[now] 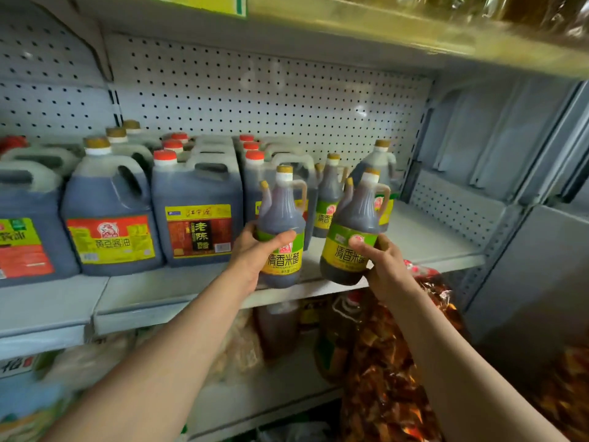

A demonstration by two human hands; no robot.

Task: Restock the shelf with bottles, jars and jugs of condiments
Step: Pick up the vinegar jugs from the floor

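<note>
Our left hand [255, 253]: grips a bottle [282, 224] on the shelf [159, 291] edge.
Our right hand [382, 266]: grips another bottle [353, 231], just right.
Left of us: jugs [197, 212].
Behind: more bottles [330, 196].

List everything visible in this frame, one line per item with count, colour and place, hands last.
held vinegar bottles: two, dark liquid, green-yellow labels, one in each hand at the shelf's front edge
shelved vinegar bottles: at least two, same kind, standing behind the held ones
large jugs: several rows, dark liquid, red or gold caps, left and middle of the shelf
shelf: one, grey, bare at its right end
pegboard back: white, perforated, behind the shelf
red snack bags: several, lower shelf, right
left hand: grips the left bottle
right hand: grips the right bottle
</note>
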